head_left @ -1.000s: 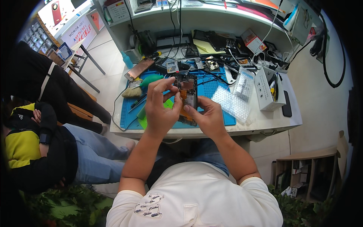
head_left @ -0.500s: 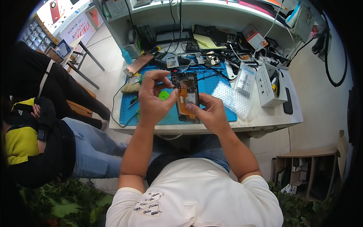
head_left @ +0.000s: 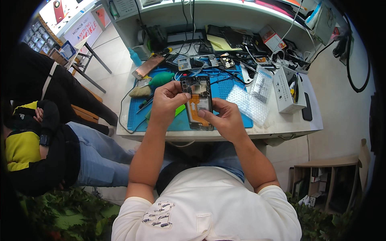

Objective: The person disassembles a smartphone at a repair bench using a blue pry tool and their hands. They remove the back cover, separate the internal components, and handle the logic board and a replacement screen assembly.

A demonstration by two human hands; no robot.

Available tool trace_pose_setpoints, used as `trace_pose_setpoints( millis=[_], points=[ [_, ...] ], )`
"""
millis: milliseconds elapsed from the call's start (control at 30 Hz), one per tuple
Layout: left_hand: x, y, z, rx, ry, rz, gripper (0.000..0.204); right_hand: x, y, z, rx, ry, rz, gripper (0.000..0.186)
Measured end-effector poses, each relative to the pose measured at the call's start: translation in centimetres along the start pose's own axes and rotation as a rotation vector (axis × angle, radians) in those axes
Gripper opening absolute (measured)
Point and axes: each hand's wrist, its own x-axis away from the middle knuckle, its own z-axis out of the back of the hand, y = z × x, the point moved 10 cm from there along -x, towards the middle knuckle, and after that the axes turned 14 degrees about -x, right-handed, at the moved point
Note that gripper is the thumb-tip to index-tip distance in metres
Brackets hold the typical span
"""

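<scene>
An opened smartphone (head_left: pixel 200 105) is held upright in front of me, its inner side facing me, with an orange flex ribbon and dark frame showing. My right hand (head_left: pixel 228 117) grips its lower right edge, thumb over the front. At the upper left edge, my left hand (head_left: pixel 170 100) is closed on the phone with the thumb on its inner face; the other fingers are partly hidden. Below both hands lies a blue repair mat (head_left: pixel 138 116). Next to my left hand are a green air blower bulb (head_left: pixel 161 79), a brush (head_left: pixel 140 90) and a bright green piece (head_left: pixel 179 110).
Phone parts and cables crowd the back of the bench (head_left: pixel 150 137). Bubble wrap (head_left: pixel 251 105), a white box (head_left: pixel 287 90) with tools and a black phone (head_left: pixel 306 107) lie to the right. At the left, a person with folded arms (head_left: pixel 44 140) is close to the bench.
My left hand's raised fingers have come down and closed on the phone's upper left edge. The green blower bulb behind that hand now shows more fully.
</scene>
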Motion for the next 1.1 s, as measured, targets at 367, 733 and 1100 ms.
trace_pose_setpoints(
  millis=[367,733,1100],
  points=[
    [0.3,1.2,-0.3,-0.097,0.069,-0.123,0.018,0.1,0.1,0.0,-0.014,-0.005,-0.019,0.027],
    [0.2,0.1,-0.3,-0.088,0.07,-0.065,0.02,0.0,0.2,0.1,-0.011,-0.038,-0.014,0.029],
    [0.2,-1.6,-0.7,0.111,-0.044,0.06,0.023,-0.3,1.9,0.4,-0.223,-0.05,-0.169,0.032]
  ],
)
